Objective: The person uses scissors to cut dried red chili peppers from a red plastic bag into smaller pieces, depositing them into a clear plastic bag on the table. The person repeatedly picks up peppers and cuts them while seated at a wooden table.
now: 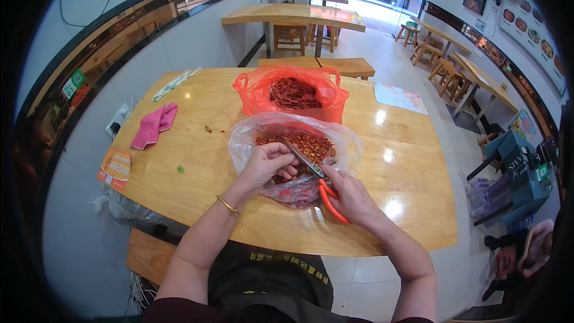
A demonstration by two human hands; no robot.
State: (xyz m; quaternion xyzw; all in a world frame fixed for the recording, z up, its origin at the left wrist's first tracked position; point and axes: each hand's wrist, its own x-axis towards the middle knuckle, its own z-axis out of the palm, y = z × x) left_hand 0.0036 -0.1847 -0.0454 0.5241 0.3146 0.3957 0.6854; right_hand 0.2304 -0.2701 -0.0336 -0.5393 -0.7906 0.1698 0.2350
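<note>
My right hand (350, 190) grips red-handled scissors (332, 204), whose metal blades point up and left over the open clear plastic bag (350, 143). Cut dried red chili pieces with pale seeds (309, 146) fill that bag. Close to the blade tips, my left hand (273, 161) has its thumb and fingers curled together; whatever may be between them is hidden. A gold bangle (228, 205) circles the left wrist. Just behind, an open red plastic bag (251, 94) holds whole dried red chilies (293, 93).
On the wooden table (403, 179) lie a pink cloth (154, 125), an orange printed card (115, 169), wrapped chopsticks (175, 84) and a printed sheet (400, 98). A wooden bench (345, 66) stands beyond the table. At far right sits a person (533, 251).
</note>
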